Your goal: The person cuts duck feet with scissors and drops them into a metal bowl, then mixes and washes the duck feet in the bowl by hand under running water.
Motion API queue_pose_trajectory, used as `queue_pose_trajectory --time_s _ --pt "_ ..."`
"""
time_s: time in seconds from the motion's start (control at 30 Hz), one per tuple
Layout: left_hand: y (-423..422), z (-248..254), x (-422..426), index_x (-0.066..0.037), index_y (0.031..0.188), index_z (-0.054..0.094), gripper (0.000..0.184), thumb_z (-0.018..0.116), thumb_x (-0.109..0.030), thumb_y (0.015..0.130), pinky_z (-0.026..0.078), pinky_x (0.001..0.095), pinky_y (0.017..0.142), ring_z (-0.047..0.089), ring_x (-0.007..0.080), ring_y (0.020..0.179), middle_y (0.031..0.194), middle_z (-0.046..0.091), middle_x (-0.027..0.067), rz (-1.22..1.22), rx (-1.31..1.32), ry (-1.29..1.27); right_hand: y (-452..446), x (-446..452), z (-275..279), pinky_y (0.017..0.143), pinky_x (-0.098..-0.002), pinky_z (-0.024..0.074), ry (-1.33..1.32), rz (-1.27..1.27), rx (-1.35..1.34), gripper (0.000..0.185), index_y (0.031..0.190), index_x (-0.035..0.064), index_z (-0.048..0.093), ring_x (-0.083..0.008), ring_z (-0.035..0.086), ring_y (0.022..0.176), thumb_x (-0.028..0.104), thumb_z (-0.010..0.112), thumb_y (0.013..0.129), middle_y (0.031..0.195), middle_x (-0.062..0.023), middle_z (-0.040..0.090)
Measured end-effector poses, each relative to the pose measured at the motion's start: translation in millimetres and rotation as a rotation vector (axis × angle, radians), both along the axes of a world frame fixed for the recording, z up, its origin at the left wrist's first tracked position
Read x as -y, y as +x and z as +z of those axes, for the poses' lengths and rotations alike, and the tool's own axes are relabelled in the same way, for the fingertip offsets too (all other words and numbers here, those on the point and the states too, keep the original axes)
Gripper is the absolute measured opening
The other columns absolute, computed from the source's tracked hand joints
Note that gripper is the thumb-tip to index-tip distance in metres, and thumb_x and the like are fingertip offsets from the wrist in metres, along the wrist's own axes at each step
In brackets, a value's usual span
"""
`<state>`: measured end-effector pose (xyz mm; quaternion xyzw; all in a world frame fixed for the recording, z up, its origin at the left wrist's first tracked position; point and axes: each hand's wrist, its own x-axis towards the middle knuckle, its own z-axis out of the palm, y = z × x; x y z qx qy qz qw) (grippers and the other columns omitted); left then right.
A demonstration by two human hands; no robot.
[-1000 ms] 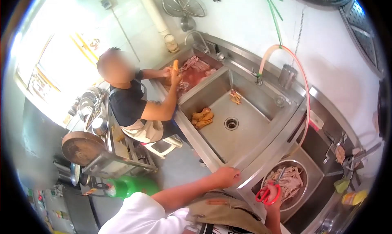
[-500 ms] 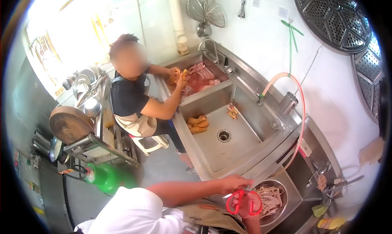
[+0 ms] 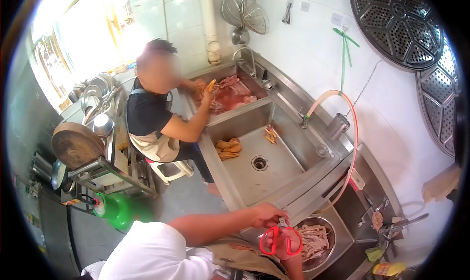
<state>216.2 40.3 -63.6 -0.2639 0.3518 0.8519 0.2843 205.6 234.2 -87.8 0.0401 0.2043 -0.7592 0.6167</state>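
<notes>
My right hand (image 3: 281,247) is closed around red-handled scissors (image 3: 282,223), with fingers through the loops. Close by the blades, my left hand (image 3: 267,215) has its fingers pinched together; whatever lies between them is too small to make out. Just right of my hands, long pale pieces of raw meat (image 3: 313,241) fill a round metal bowl (image 3: 335,242), which sits in a steel sink.
A co-worker (image 3: 154,109) on a white stool (image 3: 169,171) handles yellowish meat over a far basin holding meat in reddish water. Yellowish pieces (image 3: 228,148) lie in the middle sink (image 3: 245,187). A hose (image 3: 356,133) arches over the counter. A green gas cylinder (image 3: 117,211) stands on the floor.
The whole view has shifted slightly. The scissors' metal near the pivot shows more clearly between my hands. The co-worker's hands have moved a little, still holding the yellowish piece.
</notes>
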Motion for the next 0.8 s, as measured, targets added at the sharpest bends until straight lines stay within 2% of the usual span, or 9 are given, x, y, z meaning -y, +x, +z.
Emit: queue_pose_trajectory --time_s 0.13,0.23,0.33,0.43,0.53,0.63,0.8 --pt "0.4 -6.7 3.7 0.001 0.094 0.066 0.032 0.055 -0.028 0.101 0.027 0.0237 0.044 0.037 0.0096 0.052 0.080 0.063 0.0074 0.035 -0.012 0.070 2.7 2.6 8.8 0.082 -0.0432 0.0454 -0.001 -0.017 -0.004 0.054 0.131 -0.0082 0.052 -0.0281 0.062 0.086 0.029 0.050 0.091 0.100 -0.0143 0.068" --pt "0.7 -6.0 0.4 0.002 0.097 0.065 0.034 0.054 -0.030 0.102 0.030 0.0242 0.045 0.040 0.0106 0.053 0.086 0.065 0.0093 0.074 0.006 0.047 1.5 1.6 8.2 0.083 -0.0432 0.0454 -0.035 -0.006 0.004 0.054 0.132 -0.0078 0.051 -0.0279 0.063 0.087 0.028 0.050 0.091 0.102 -0.0149 0.068" --pt "2.1 -16.4 1.9 0.001 0.098 0.063 0.031 0.058 -0.029 0.100 0.038 0.0244 0.050 0.048 0.0115 0.059 0.088 0.065 0.0091 0.006 -0.012 0.022 -0.5 -0.3 3.2 0.084 -0.0430 0.0453 -0.052 0.001 0.029 0.054 0.132 -0.0073 0.051 -0.0281 0.063 0.089 0.028 0.050 0.091 0.103 -0.0154 0.069" --pt "6.3 -10.8 -4.3 0.001 0.096 0.063 0.025 0.064 -0.024 0.096 0.047 0.0256 0.058 0.056 0.0129 0.067 0.089 0.065 0.0089 0.027 0.033 -0.115 0.1 -0.1 3.8 0.085 -0.0429 0.0452 -0.051 -0.009 0.023 0.054 0.132 -0.0061 0.052 -0.0288 0.062 0.091 0.029 0.050 0.092 0.105 -0.0158 0.069" --pt "8.7 -18.6 -2.1 0.001 0.095 0.063 0.020 0.068 -0.019 0.092 0.052 0.0271 0.065 0.060 0.0148 0.074 0.088 0.065 0.0081 -0.011 -0.011 -0.080 -0.2 -1.5 -6.0 0.086 -0.0436 0.0451 -0.043 0.020 0.018 0.051 0.128 -0.0046 0.055 -0.0297 0.062 0.092 0.031 0.051 0.092 0.107 -0.0168 0.068" --pt "9.5 -10.2 -4.1 0.001 0.094 0.063 0.017 0.067 -0.016 0.092 0.052 0.0280 0.066 0.060 0.0154 0.074 0.085 0.063 0.0062 0.007 0.006 -0.074 3.0 -2.7 -12.9 0.085 -0.0438 0.0504 -0.012 -0.023 0.086 0.050 0.117 -0.0089 0.057 -0.0334 0.064 0.094 0.035 0.050 0.096 0.108 -0.0210 0.067" --pt "10.7 -17.5 -8.6 0.001 0.092 0.063 0.014 0.068 -0.012 0.090 0.052 0.0281 0.065 0.061 0.0157 0.075 0.086 0.064 0.0069 0.046 0.005 -0.058 5.7 -2.3 -6.0 0.088 -0.0440 0.0504 -0.018 -0.025 0.074 0.062 0.116 -0.0097 0.057 -0.0337 0.065 0.094 0.048 0.045 0.098 0.107 -0.0213 0.067"
